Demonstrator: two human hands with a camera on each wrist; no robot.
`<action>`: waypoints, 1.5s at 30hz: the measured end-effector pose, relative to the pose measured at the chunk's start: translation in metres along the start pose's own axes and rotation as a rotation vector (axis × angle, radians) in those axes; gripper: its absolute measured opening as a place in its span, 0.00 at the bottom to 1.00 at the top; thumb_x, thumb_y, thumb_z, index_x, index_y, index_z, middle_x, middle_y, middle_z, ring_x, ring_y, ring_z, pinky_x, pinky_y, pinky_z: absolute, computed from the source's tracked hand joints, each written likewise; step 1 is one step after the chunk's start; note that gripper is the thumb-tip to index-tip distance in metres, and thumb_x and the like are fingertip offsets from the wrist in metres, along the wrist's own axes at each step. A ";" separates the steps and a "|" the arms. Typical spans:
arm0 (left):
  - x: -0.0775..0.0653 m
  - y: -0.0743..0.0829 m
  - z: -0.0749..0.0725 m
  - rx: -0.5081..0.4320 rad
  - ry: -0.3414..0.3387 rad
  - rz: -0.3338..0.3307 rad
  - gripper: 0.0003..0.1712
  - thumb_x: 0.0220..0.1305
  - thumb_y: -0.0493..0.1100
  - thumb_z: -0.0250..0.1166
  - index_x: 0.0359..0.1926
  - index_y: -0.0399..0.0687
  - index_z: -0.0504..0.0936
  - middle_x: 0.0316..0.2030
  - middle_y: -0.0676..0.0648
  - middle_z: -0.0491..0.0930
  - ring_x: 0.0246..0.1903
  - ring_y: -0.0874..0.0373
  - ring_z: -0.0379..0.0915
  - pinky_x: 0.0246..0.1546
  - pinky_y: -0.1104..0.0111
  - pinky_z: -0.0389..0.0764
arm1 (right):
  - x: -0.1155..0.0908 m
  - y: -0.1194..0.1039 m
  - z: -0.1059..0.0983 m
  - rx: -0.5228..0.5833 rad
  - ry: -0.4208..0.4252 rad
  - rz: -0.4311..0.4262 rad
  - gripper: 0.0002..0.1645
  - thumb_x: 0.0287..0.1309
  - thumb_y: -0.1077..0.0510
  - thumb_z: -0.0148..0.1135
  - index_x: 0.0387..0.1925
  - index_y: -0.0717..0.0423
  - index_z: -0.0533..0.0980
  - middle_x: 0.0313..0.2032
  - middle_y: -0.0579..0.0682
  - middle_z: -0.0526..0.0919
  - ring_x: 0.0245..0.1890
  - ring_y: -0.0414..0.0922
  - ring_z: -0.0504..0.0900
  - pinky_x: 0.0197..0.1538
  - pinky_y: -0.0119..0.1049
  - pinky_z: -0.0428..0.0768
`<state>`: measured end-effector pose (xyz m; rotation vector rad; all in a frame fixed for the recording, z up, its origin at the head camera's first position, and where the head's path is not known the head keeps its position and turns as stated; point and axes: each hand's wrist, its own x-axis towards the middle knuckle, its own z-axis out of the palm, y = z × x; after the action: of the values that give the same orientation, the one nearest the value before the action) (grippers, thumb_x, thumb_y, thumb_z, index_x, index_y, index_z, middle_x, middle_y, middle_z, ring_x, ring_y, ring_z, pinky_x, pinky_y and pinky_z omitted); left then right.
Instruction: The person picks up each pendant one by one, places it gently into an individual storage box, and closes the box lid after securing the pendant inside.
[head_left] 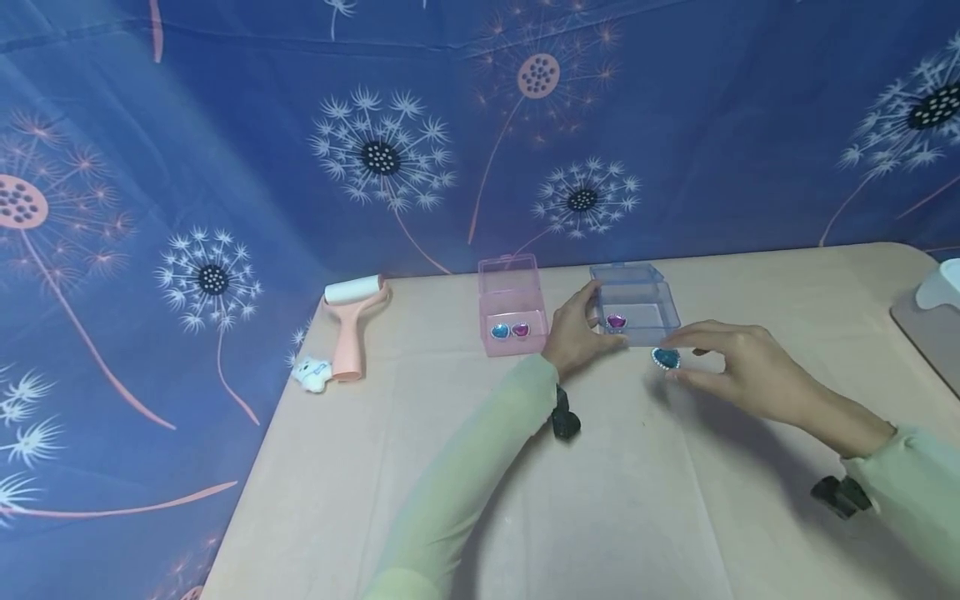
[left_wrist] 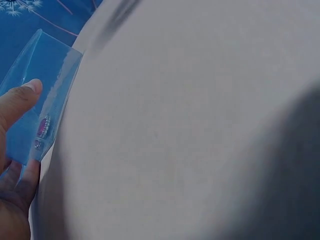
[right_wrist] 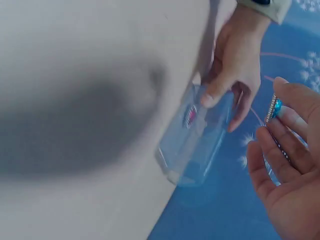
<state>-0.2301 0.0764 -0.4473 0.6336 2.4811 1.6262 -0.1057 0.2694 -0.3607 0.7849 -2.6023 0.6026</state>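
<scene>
A clear blue plastic box [head_left: 645,310] stands on the table with its lid raised. My left hand [head_left: 576,335] grips its left end, thumb along the front wall, as the left wrist view also shows. Inside, near that end, lies a pink gem [head_left: 616,322] with a pale beaded rim. Just in front of the box's right corner, my right hand [head_left: 757,375] pinches a blue gem [head_left: 665,358] edged with small beads between thumb and fingers. The right wrist view shows this blue gem [right_wrist: 276,107] edge-on at the fingertips.
Left of the blue box stands an open pink box [head_left: 510,282] holding a blue gem [head_left: 500,332] and a pink gem [head_left: 521,331]. Farther left lie a pink-handled roller [head_left: 349,333] and a small white plush-like thing [head_left: 312,374]. A pale container [head_left: 926,329] sits at the right edge.
</scene>
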 end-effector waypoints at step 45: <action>-0.002 -0.005 -0.001 0.017 0.004 0.006 0.59 0.39 0.40 0.82 0.72 0.48 0.60 0.63 0.44 0.73 0.55 0.56 0.78 0.48 0.82 0.80 | 0.105 0.057 0.059 -0.288 -0.576 0.233 0.11 0.47 0.57 0.74 0.27 0.60 0.81 0.24 0.52 0.84 0.24 0.48 0.82 0.30 0.47 0.84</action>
<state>-0.2303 0.0734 -0.4513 0.6412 2.5011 1.6111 -0.2338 0.2380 -0.3804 0.6326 -3.2352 0.0412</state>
